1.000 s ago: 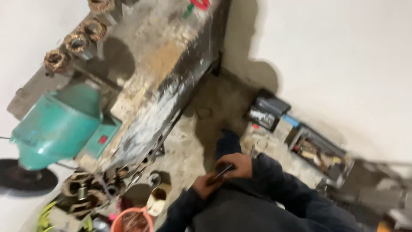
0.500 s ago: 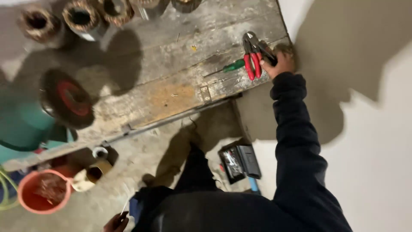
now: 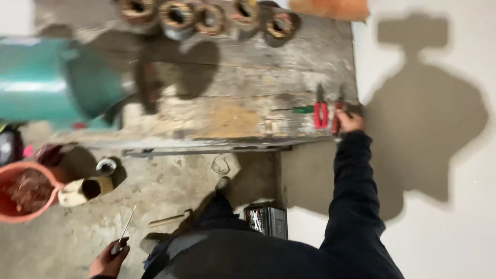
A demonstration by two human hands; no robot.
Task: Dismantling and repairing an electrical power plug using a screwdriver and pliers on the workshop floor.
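Observation:
My right hand [image 3: 350,122] reaches out to the right edge of a worn wooden bench [image 3: 232,88] and closes on a red-handled tool [image 3: 336,118]; blur hides which kind. Just left of it, red-handled pliers [image 3: 320,111] and a green-handled screwdriver [image 3: 301,109] lie on the boards. My left hand [image 3: 107,261] is low at the bottom left, over the concrete floor, gripping a thin metal tool [image 3: 125,232] that points upward.
A teal machine [image 3: 46,82] fills the bench's left end. Several wound coils [image 3: 206,15] line its far side. On the floor are an orange bucket [image 3: 8,206], a dark box [image 3: 267,221] and a wooden-handled tool [image 3: 169,219]. A white wall [image 3: 439,217] is at right.
The view has swung and steadied over the bench. My right hand stays at the bench's right edge by the red-handled tools; my left hand still holds the thin tool low down.

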